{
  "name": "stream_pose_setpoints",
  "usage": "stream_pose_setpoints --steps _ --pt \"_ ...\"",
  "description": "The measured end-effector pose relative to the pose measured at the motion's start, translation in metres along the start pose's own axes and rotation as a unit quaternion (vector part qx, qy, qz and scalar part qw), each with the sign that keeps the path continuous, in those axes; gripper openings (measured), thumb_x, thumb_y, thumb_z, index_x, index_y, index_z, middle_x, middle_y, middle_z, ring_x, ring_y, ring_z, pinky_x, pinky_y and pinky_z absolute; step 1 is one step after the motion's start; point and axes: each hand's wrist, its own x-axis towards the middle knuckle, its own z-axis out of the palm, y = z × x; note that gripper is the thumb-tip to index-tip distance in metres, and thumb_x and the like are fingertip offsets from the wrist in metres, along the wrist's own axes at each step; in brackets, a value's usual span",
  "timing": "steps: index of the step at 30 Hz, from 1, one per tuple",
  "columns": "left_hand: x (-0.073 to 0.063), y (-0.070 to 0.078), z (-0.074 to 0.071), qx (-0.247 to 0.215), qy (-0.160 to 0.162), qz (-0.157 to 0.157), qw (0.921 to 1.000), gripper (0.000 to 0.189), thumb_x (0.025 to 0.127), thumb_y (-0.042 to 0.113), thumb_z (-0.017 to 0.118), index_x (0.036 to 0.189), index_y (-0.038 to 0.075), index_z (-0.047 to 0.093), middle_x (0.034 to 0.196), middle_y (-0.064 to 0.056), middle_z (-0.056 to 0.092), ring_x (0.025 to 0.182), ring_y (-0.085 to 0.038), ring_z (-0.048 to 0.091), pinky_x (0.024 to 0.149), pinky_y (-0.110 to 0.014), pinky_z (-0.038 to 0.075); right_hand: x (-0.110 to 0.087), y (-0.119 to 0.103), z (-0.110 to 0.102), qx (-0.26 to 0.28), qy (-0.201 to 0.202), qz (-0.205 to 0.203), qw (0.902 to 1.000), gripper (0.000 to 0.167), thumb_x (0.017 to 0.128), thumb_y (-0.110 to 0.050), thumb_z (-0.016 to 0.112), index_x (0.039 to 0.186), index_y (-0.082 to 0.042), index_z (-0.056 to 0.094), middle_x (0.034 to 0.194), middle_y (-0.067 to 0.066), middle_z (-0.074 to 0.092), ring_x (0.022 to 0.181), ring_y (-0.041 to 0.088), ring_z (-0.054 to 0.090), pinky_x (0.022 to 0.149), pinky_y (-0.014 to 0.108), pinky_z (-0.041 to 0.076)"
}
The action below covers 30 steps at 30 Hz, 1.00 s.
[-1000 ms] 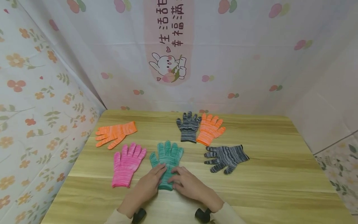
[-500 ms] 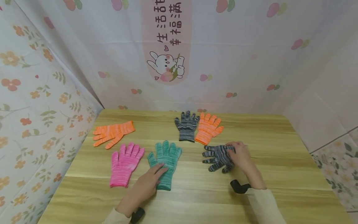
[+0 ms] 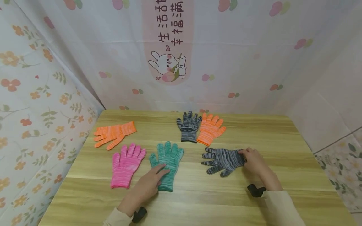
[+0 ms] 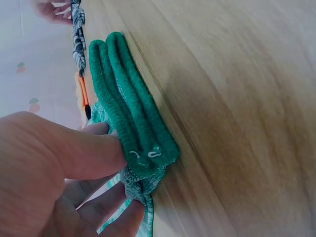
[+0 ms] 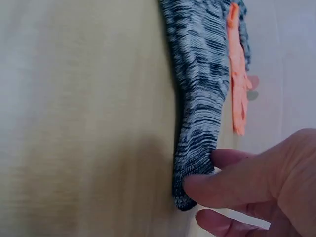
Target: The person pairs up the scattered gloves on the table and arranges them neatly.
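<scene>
A green knit glove (image 3: 169,157) lies on the table, fingers pointing away. My left hand (image 3: 150,183) rests on its lower left part; in the left wrist view the thumb (image 4: 94,155) touches it near the cuff. Farther right, a black-and-grey knit glove (image 3: 226,158) lies sideways, its fingers pointing left. My right hand (image 3: 254,161) pinches this glove's cuff at its right end. The right wrist view shows the thumb (image 5: 222,190) on top of the cuff, which looks gathered. The fingers behind the cuff are partly hidden.
A pink glove (image 3: 125,166) lies left of the green one, an orange glove (image 3: 113,135) behind it. At the back, another black-and-grey glove (image 3: 189,127) touches a second orange glove (image 3: 210,128). A printed curtain (image 3: 240,56) hangs along the table's (image 3: 198,204) far edge.
My right hand has left the green glove, moved right and taken hold of the black-and-grey glove's cuff. That glove has turned slightly and shifted a little left. The left hand stays on the green glove.
</scene>
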Motion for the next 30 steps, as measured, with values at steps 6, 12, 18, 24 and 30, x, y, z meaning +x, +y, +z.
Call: stream_pose_setpoints --steps 6,12,18,24,30 --pt "0.002 -0.001 0.0 0.025 0.009 0.015 0.9996 0.048 0.082 0.004 0.066 0.128 0.013 0.054 0.135 -0.011 0.047 0.125 -0.034 0.044 0.096 -0.045 0.046 -0.013 -0.002 0.001 0.0 -0.028 0.001 0.9996 0.048 0.068 0.013 0.056 0.115 0.007 0.058 0.101 0.023 0.059 0.093 0.041 0.052 0.068 0.047 0.042" --pt "0.004 -0.004 -0.001 0.043 0.019 0.003 0.9989 0.052 0.081 0.009 0.069 0.129 0.018 0.053 0.138 -0.016 0.044 0.123 -0.047 0.041 0.097 -0.056 0.041 -0.026 -0.004 0.004 0.012 -0.012 0.007 0.9998 0.042 0.074 0.011 0.054 0.115 0.003 0.059 0.094 0.015 0.064 0.093 0.037 0.059 0.07 0.053 0.04" --pt "0.01 -0.013 -0.005 0.017 -0.014 -0.024 0.9995 0.065 0.079 0.018 0.073 0.137 0.018 0.045 0.144 -0.02 0.035 0.129 -0.051 0.033 0.103 -0.06 0.033 -0.035 -0.009 0.016 -0.033 0.073 -0.072 0.9942 0.041 0.07 0.005 0.071 0.108 -0.009 0.063 0.089 0.011 0.056 0.082 0.03 0.053 0.067 0.047 0.043" --pt "0.013 -0.019 -0.011 -0.015 -0.039 -0.04 0.9984 0.067 0.079 0.022 0.073 0.138 0.014 0.043 0.145 -0.018 0.035 0.133 -0.048 0.027 0.106 -0.061 0.028 -0.038 -0.023 0.027 -0.026 0.122 -0.115 0.9855 0.027 0.065 -0.002 0.079 0.085 -0.015 0.067 0.103 0.012 0.056 0.098 0.037 0.051 0.081 0.053 0.044" --pt "0.014 -0.015 -0.012 -0.01 -0.038 -0.041 0.9984 0.061 0.079 0.023 0.072 0.135 0.013 0.048 0.143 -0.017 0.038 0.132 -0.048 0.029 0.106 -0.06 0.029 -0.041 -0.048 0.033 -0.003 0.106 -0.14 0.9844 0.025 0.068 -0.008 0.079 0.071 -0.019 0.056 0.089 -0.004 0.057 0.088 0.016 0.052 0.075 0.039 0.044"
